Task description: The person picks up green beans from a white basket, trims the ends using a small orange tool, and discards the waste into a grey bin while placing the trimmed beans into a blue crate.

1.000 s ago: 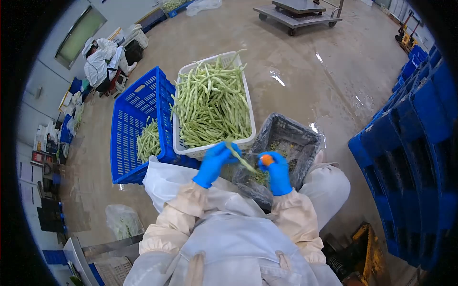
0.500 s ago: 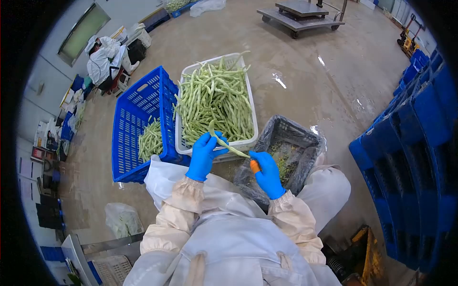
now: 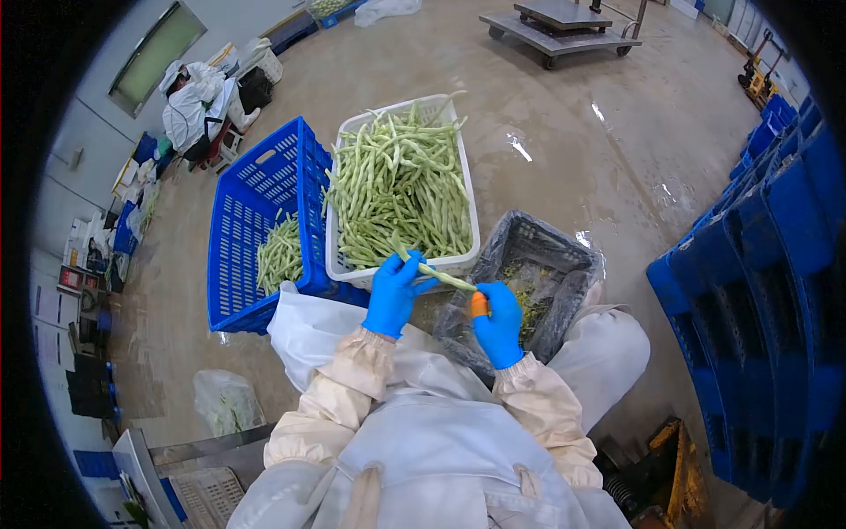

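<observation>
My left hand (image 3: 392, 293), in a blue glove, pinches a long green bean (image 3: 448, 279) just below the front rim of the white crate (image 3: 471, 189). The bean's right end is held by my right hand (image 3: 498, 326), also blue-gloved, with an orange cover on one digit. Green beans (image 3: 397, 176) are heaped in the white crate. To its left, a blue crate (image 3: 251, 198) holds a smaller pile of beans (image 3: 280, 253). Right of my right hand, a dark crate lined with plastic (image 3: 573, 256) contains small green scraps (image 3: 529, 291).
Blue pallets (image 3: 749, 300) are stacked on the right. A metal platform cart (image 3: 551, 40) stands at the top. Another person (image 3: 194, 106) in white sits at the upper left. A clear plastic bag (image 3: 227, 401) lies at lower left, and yellow equipment (image 3: 687, 480) at lower right.
My left hand has moved slightly right and down, closer to my right hand. The bean has shifted right with it, and both hands still hold it.
</observation>
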Motion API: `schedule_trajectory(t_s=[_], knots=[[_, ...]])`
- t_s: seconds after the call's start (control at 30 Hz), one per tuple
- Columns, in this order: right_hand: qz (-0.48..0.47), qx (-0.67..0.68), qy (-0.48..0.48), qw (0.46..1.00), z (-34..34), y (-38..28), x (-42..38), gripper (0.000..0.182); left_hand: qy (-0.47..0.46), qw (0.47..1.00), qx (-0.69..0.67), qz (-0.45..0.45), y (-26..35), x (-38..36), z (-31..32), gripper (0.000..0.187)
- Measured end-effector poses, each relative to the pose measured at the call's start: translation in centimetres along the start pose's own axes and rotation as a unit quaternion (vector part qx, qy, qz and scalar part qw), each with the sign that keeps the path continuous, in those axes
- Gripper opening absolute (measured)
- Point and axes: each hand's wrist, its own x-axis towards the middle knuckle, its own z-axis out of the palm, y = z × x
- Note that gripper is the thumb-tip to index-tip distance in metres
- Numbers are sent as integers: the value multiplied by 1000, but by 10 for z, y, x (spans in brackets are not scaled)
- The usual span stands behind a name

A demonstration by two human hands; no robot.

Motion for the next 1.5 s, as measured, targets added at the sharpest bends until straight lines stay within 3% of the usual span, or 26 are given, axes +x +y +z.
schedule_trajectory(t_s=[0.13, 0.2, 0.3, 0.33, 0.4, 0.5, 0.6, 0.67, 0.7, 0.77, 0.8, 0.83, 0.87, 0.9, 0.93, 0.97, 1.07, 1.1, 1.13, 1.17, 1.27, 1.3, 1.33, 1.4, 1.43, 1.5], knots=[[89, 168, 2, 982, -2, -15, 0, 10, -6, 965, -248, -84, -35, 7, -4, 32], [113, 299, -88, 944, 1, -18, -2, 10, 0, 962, -252, -107, -40, 10, -10, 39], [171, 211, -38, 962, -1, -5, 3, 10, -160, 963, -128, -177, -15, 4, -8, 42], [188, 229, 23, 955, -3, 4, 6, 10, -158, 963, -128, -176, -2, -1, -5, 42], [215, 229, 124, 941, -11, 33, 9, 12, -120, 967, 102, -200, 23, -12, -9, 40], [257, 196, 163, 932, -26, 55, 9, 15, -40, 985, 161, -41, 82, -9, -59, 33], [292, 141, 147, 935, -27, 70, 4, 12, 166, 934, 305, 87, 166, 8, -147, 29], [180, -9, 189, 965, -19, 81, 1, 11, 317, 723, 584, 189, 200, 22, -180, 30], [182, -8, 188, 965, -17, 77, 3, 11, 318, 722, 585, 187, 199, 37, -189, 30], [92, -152, 194, 965, -15, 62, 12, 14, 328, 298, 774, 453, 187, 73, -205, 30], [93, -155, 193, 964, -13, 67, 9, 14, 233, 551, 711, 369, 167, 86, -175, 32], [157, -128, 109, 973, -11, 74, 3, 15, 206, 649, 694, 235, 141, 96, -131, 30], [220, -100, 24, 970, -10, 79, -1, 17, 139, 772, 575, 231, 91, 124, -145, 24], [244, -71, 9, 967, -7, 73, 2, 19, 50, 718, 640, 270, 36, 162, -165, 20], [245, -76, 9, 966, -5, 66, 6, 19, -50, 668, 716, 197, 15, 174, -137, 21], [238, -51, 9, 970, -3, 60, 10, 19, -70, 695, 711, 83, -8, 188, -121, 23], [232, -19, 18, 972, 7, 66, 8, 18, -126, 701, 702, -3, -90, 246, -133, 27], [260, 17, 2, 965, 8, 64, 9, 18, -10, 803, 579, -143, -107, 251, -128, 28], [289, 52, -15, 956, 8, 62, 10, 18, 106, 856, 423, -278, -118, 255, -121, 31], [287, 63, -27, 955, 7, 60, 11, 19, 201, 886, 280, -310, -126, 262, -114, 29], [298, 64, -24, 952, 8, 55, 14, 19, 169, 920, 226, -271, -171, 289, -148, 21], [292, 58, -21, 954, 7, 51, 16, 19, 165, 929, 209, -257, -218, 313, -187, 14], [295, 60, -19, 953, 6, 53, 16, 19, 164, 928, 213, -259, -184, 288, -173, 14], [239, 50, 11, 970, 5, 58, 14, 18, 153, 943, -22, -295, -113, 248, -119, 10], [242, 55, 13, 969, 3, 57, 14, 18, 113, 944, -57, -305, -101, 240, -122, 9], [320, 54, -69, 943, -1, 51, 15, 22, 98, 949, -67, -292, -52, 197, -92, 7]])
